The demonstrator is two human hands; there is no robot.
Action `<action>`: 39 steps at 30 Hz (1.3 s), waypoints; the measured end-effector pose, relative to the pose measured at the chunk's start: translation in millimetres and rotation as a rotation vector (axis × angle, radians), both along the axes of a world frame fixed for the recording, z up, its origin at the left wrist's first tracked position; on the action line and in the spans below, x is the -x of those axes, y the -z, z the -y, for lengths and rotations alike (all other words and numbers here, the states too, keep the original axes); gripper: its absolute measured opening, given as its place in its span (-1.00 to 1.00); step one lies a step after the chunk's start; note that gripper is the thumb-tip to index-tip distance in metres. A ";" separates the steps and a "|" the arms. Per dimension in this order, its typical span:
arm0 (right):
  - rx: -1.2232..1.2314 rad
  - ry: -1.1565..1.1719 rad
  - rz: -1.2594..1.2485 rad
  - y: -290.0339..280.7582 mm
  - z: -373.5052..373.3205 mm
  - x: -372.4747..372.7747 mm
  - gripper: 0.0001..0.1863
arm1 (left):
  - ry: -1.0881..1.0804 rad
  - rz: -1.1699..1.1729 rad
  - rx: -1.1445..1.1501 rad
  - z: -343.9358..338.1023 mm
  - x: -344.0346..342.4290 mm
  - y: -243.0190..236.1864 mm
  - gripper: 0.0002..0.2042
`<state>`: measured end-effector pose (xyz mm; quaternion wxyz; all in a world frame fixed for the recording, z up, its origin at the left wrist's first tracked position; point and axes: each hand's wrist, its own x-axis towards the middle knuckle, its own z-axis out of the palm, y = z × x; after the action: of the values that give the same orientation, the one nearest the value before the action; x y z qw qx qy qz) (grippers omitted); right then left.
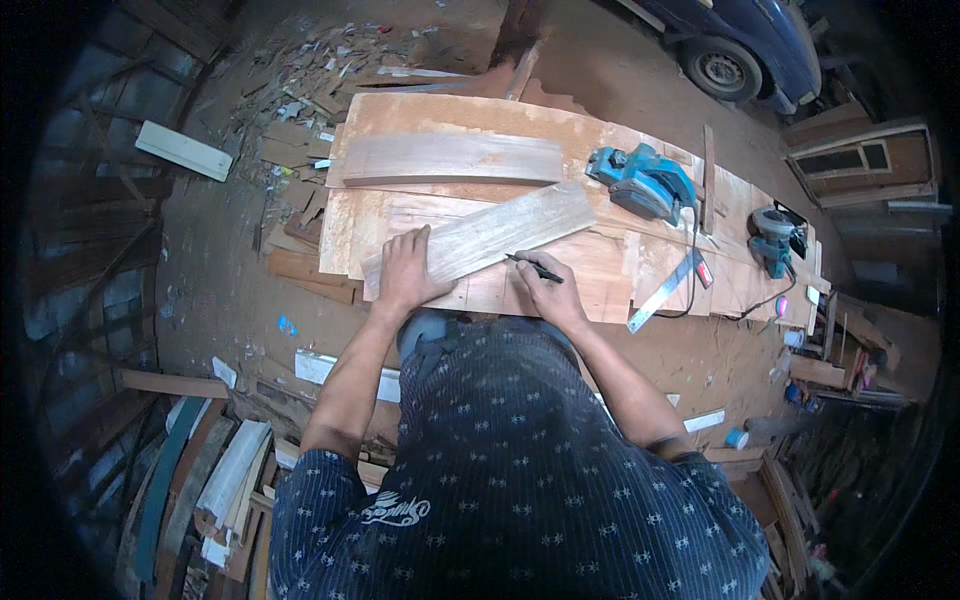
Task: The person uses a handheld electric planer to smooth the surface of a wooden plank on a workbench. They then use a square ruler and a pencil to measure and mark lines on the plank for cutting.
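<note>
left hand (pixel 405 272): flat, fingers spread, pressing the near end of the pale plank (pixel 480 240); grip released, holding nothing.
right hand (pixel 548 293): grip clenched on a dark pencil (pixel 533 267), tip at the plank's near edge.
plank place: slanted across the plywood worktop (pixel 600 270), in front of the torso.
doing it well: judged, keep steady downward pressure so the plank cannot shift; run the pencil tight along the edge.
labels: red tag on the steel square (pixel 665 290); small white and pink patch at the worktop's right end, too small to tell more.

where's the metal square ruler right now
In the head view, the metal square lies on the plywood worktop, to the right of the right hand, below the blue electric planer.
</note>
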<state>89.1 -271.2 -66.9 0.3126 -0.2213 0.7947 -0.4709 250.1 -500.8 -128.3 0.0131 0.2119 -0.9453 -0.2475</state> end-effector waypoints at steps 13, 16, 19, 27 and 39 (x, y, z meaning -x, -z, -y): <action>0.017 0.303 0.160 -1.8 -48.2 19.5 -0.63 | -0.592 0.003 -0.146 -77.1 47.2 -9.8 0.00; 0.054 0.326 0.092 -7.5 -51.7 26.7 -0.64 | -0.579 -0.046 -0.589 -106.3 61.1 -0.6 -0.06; 0.024 0.341 0.042 -21.7 -57.8 36.1 -0.62 | -0.264 0.089 -0.836 -109.1 70.7 -23.6 -0.10; 0.061 0.422 0.016 -43.2 -86.2 37.4 -0.62 | 0.387 0.222 0.210 38.4 147.2 -18.6 0.23; 0.102 0.622 0.109 -12.2 -116.6 10.1 -0.62 | 0.282 -0.066 0.018 -86.1 120.7 -17.4 0.01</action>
<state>79.0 -154.6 -54.7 0.1846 0.0424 0.7817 -0.5942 129.4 -414.7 -110.9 0.0109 0.0686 -0.9670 -0.2451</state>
